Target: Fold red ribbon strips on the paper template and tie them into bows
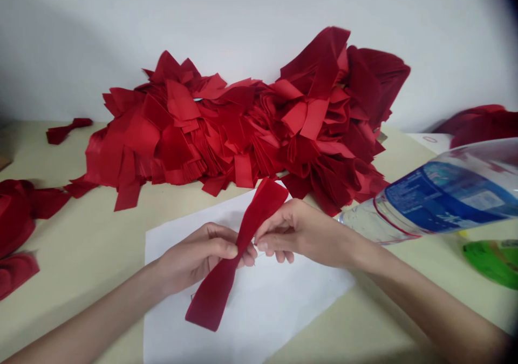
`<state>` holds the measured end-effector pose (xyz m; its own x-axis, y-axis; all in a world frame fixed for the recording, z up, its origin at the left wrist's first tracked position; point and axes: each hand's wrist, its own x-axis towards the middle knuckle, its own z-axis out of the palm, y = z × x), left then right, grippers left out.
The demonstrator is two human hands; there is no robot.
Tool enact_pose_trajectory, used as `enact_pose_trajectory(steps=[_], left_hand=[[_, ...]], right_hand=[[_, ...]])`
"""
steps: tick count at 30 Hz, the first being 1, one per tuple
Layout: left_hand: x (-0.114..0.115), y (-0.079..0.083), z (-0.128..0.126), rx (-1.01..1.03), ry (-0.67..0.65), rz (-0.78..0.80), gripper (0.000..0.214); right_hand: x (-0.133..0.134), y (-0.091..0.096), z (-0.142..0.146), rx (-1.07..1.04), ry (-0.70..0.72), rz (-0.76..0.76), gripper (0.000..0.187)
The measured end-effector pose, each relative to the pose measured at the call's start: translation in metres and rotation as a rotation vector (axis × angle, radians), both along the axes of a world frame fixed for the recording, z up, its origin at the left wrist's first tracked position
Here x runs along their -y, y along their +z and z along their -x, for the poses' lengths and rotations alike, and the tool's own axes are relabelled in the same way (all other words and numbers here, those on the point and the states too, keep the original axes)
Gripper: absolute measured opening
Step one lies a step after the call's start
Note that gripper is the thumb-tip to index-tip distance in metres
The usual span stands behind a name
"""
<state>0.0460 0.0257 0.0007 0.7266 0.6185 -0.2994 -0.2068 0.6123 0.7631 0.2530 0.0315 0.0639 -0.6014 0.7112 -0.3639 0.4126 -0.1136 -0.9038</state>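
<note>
soft, fairly even, moderately bright light with a cool cast. the pale wall (226,13) dims toward the left, under a broad faint shadow; another soft shadow falls on the tabletop (101,229) beneath the right arm (429,294). whitish glare streaks the clear bottle (491,149). the red strip (214,294) is fairly crisp; things at both sides blur, and darkness rounds the upper right corner.

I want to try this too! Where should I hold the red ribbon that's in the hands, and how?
I'd pinch the red ribbon at its narrow middle, coming from the left, thumb on top, as the left hand does. It's gathered thin there, while both ends flare wide, and the right hand is close on the other side.
</note>
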Motion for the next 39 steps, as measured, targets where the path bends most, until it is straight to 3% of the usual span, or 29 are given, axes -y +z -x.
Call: enact_pose_trajectory(steps=[5, 9, 12, 19, 30, 39], left_hand=[[-0.001, 0.001, -0.002, 0.017, 0.079, 0.073, 0.024], [0.001, 0.007, -0.007, 0.022, 0.156, 0.027, 0.018], [0.006, 0.013, -0.013, 0.023, 0.130, -0.048, 0.021], [0.016, 0.018, -0.018, -0.037, 0.183, -0.045, 0.016], [0.015, 0.021, -0.015, -0.167, 0.249, -0.181, 0.018], [0.012, 0.017, -0.010, -0.265, 0.281, -0.232, 0.011]], right_hand=[[0.002, 0.016, -0.006, 0.057, -0.116, -0.149, 0.012], [0.013, 0.032, 0.001, -0.103, -0.187, -0.196, 0.010], [0.022, 0.026, 0.014, -0.191, -0.197, -0.184, 0.011], [0.025, -0.003, 0.023, -0.039, -0.282, -0.291, 0.010], [0.021, -0.006, 0.021, 0.049, -0.294, -0.327, 0.013], [0.016, -0.003, 0.016, 0.057, -0.225, -0.281, 0.012]])
